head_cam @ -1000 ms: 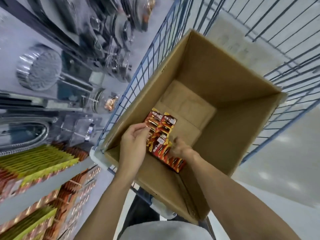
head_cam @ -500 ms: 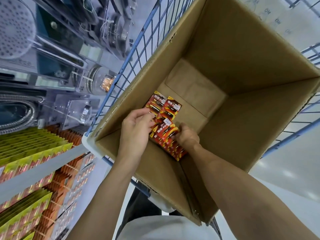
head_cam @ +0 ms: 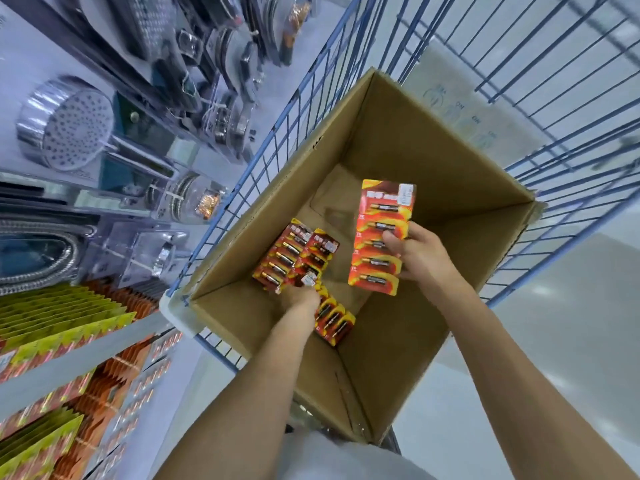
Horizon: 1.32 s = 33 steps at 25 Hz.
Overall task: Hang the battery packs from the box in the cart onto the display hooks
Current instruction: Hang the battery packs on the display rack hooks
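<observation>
Hands apart: right hand (head_cam: 420, 252) pinches raised pack strip (head_cam: 379, 237), frame centre; left hand (head_cam: 299, 299) on packs (head_cam: 294, 254) in box (head_cam: 433, 161), grip unclear. Gather squarely, tops aligned.

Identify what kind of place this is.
Most likely a retail store aisle, hardware or homeware section: packaged shower heads hang on the display wall, rows of carded packs hang below, and a blue wire cart holds a cardboard box of battery packs.

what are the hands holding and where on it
The right hand grips a strip of battery packs by one long edge, mid-length. The left hand touches the loose packs in the box; its grip cannot be told.
</observation>
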Available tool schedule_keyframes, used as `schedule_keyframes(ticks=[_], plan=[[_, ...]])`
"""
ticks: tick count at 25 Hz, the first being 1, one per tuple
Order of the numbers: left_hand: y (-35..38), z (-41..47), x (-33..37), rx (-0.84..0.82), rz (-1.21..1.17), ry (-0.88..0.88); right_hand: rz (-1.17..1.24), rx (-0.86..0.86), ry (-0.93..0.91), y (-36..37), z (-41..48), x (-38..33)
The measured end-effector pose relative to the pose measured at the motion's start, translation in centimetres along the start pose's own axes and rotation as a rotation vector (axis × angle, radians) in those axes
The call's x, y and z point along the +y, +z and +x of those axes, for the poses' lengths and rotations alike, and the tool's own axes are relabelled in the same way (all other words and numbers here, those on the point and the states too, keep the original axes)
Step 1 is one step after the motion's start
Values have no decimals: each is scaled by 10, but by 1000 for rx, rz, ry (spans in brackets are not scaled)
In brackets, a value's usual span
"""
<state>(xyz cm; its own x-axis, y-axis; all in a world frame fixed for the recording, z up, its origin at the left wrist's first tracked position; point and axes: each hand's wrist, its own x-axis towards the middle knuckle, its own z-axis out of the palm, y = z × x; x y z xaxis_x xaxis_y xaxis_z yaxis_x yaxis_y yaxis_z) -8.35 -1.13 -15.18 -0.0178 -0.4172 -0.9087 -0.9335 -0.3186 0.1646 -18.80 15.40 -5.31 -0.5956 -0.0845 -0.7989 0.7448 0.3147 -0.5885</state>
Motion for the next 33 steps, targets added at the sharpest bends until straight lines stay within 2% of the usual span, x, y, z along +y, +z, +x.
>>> schedule_keyframes(ticks=[3, 7, 14, 18, 25, 28, 33], plan=[[28, 25, -25, 58, 42, -97, 143, 1, -17, -16, -40, -14], [54, 63, -46, 215, 89, -171, 262, 12, -9, -29, -63, -19], [65, 47, -43, 246, 115, -245, 372, -72, 26, -30, -65, -33], [61, 39, -36, 263, 39, -187, 352, -85, 22, -25, -65, -36], [19, -7, -9, 276, 83, 5, 290, -73, -73, -29, -93, -63], [-14, -40, 5, 178, -6, 196, 291, -79, -119, -37, -114, -76], [-93, -140, 33, -309, -334, 517, 319, -72, -211, -45, -145, -94]])
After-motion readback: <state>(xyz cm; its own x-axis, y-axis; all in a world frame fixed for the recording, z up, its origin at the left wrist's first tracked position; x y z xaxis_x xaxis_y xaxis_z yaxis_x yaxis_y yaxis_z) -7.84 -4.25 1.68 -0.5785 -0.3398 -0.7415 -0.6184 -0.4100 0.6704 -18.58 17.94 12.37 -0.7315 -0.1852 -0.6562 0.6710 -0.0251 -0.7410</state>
